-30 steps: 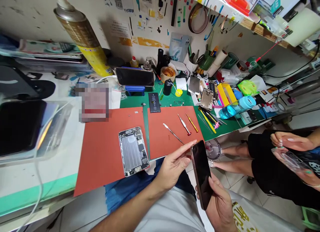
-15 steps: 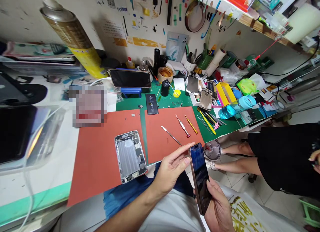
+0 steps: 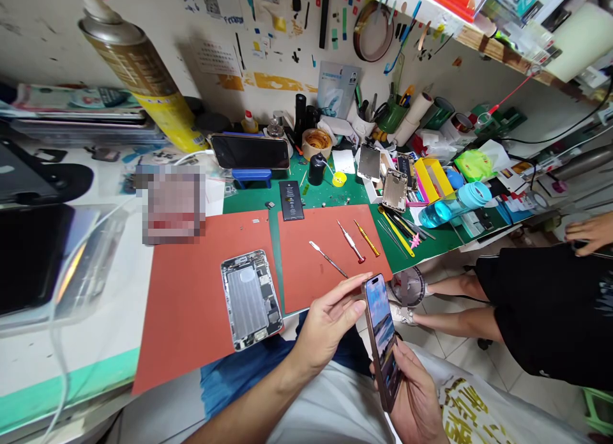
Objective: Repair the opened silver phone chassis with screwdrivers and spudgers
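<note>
A smartphone (image 3: 383, 338) with a lit, colourful screen is in my right hand (image 3: 416, 393), its thumb across the lower part of the glass. My left hand (image 3: 330, 322) is beside the phone's upper left edge, fingers stretched out and holding nothing; whether the fingertips touch the phone I cannot tell. On the red mat (image 3: 186, 303) lies an opened phone (image 3: 251, 300) with its inner parts showing. A metal spudger (image 3: 328, 259), a silver screwdriver (image 3: 351, 241) and a gold screwdriver (image 3: 367, 237) rest on the second red mat. Behind it lies a black phone battery (image 3: 291, 200).
A phone (image 3: 249, 151) leans on a blue stand at the back. Tweezers and other tools surround a yellow pry tool (image 3: 397, 232) at the right. A blue bottle (image 3: 454, 204) lies near boxes. Another person (image 3: 550, 303) stands at the right.
The phone's screen has gone from dark to lit. My hands have hardly moved. The other person's hand now shows higher at the right edge.
</note>
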Action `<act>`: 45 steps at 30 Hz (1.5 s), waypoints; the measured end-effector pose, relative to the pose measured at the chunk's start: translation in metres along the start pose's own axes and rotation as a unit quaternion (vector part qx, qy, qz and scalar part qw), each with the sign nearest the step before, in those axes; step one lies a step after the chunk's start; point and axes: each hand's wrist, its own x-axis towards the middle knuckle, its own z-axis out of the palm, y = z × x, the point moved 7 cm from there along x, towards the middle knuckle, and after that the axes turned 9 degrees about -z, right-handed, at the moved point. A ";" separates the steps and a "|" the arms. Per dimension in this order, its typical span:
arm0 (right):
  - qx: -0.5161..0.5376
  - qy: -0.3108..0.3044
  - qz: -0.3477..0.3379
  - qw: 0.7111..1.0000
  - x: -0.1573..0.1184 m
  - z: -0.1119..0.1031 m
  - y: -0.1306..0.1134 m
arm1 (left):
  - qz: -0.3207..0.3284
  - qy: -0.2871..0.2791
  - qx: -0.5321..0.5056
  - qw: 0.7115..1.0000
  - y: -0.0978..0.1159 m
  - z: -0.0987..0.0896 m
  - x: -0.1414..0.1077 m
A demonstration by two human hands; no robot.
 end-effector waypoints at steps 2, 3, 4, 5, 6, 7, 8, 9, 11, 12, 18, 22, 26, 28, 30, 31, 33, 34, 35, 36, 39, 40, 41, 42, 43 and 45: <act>0.005 -0.002 0.006 1.000 0.000 0.001 0.001 | 0.002 0.003 -0.004 1.000 0.001 0.000 0.000; 0.008 0.000 0.011 1.000 0.000 0.001 0.002 | 0.004 0.005 -0.004 1.000 0.002 -0.001 0.000; 0.012 0.004 0.019 1.000 0.000 0.001 0.003 | 0.007 0.009 -0.004 1.000 0.002 -0.002 0.000; 0.015 0.011 0.027 0.999 0.000 0.000 0.004 | 0.011 0.012 -0.004 1.000 0.003 -0.002 0.000; 0.019 0.020 0.033 0.999 0.000 -0.001 0.006 | 0.016 0.016 -0.003 1.000 0.005 -0.003 -0.001; 0.023 0.027 0.036 0.999 0.000 -0.002 0.006 | 0.020 0.020 0.000 1.000 0.006 -0.003 -0.001; 0.027 0.030 0.038 0.998 0.000 -0.003 0.007 | 0.024 0.024 0.003 0.999 0.007 -0.003 -0.001; 0.031 0.030 0.039 0.998 0.001 -0.003 0.007 | 0.025 0.029 0.006 0.999 0.008 -0.003 -0.001; 0.035 0.022 0.041 0.998 0.001 -0.004 0.008 | 0.023 0.037 0.012 0.999 0.010 -0.003 -0.001; 0.035 0.019 0.044 0.998 0.001 -0.004 0.009 | 0.019 0.041 0.012 0.999 0.010 -0.002 -0.001; 0.040 0.015 0.051 0.998 0.001 -0.003 0.010 | -0.005 0.054 -0.002 0.999 0.012 0.001 -0.002; 0.044 0.015 0.049 0.998 0.001 -0.001 0.010 | -0.009 0.052 -0.008 0.999 0.010 0.001 -0.002; 0.039 0.001 0.038 0.999 0.002 0.003 0.010 | -0.022 0.050 -0.012 0.998 0.006 0.000 -0.001; 0.032 -0.007 0.027 0.999 0.003 0.004 0.009 | -0.029 0.049 -0.011 0.998 0.005 0.000 -0.001; 0.025 -0.016 0.018 0.999 0.002 0.005 0.008 | -0.030 0.055 -0.011 0.998 0.007 -0.001 -0.001; 0.023 -0.019 0.014 0.999 0.002 0.006 0.008 | -0.031 0.061 -0.014 0.998 0.008 -0.001 -0.001; 0.017 -0.021 0.008 1.000 0.001 0.004 0.008 | -0.039 0.075 -0.028 0.996 0.010 -0.001 0.000; 0.014 -0.020 0.002 1.000 0.001 0.003 0.007 | -0.046 0.082 -0.039 0.995 0.012 0.000 0.000; 0.011 -0.017 -0.007 1.000 0.001 0.002 0.006 | -0.054 0.086 -0.050 0.994 0.013 0.001 0.000; 0.007 -0.014 -0.018 1.000 0.002 0.001 0.005 | -0.062 0.089 -0.061 0.992 0.014 0.002 0.001; -0.001 -0.008 -0.041 0.999 0.002 -0.001 0.003 | -0.078 0.082 -0.096 0.989 0.016 0.006 0.001; -0.002 -0.006 -0.044 0.999 0.002 -0.002 0.002 | -0.083 0.074 -0.106 0.988 0.017 0.007 0.001; -0.004 -0.005 -0.045 0.999 0.002 -0.002 0.002 | -0.088 0.067 -0.115 0.987 0.016 0.008 0.001; -0.006 -0.005 -0.046 0.999 0.002 -0.001 0.002 | -0.092 0.062 -0.121 0.986 0.016 0.009 0.000; -0.009 -0.005 -0.046 0.999 0.002 0.000 0.002 | -0.098 0.058 -0.125 0.986 0.015 0.009 0.000; -0.013 0.002 -0.052 0.999 0.001 0.002 0.001 | -0.108 0.056 -0.126 0.984 0.012 0.008 -0.001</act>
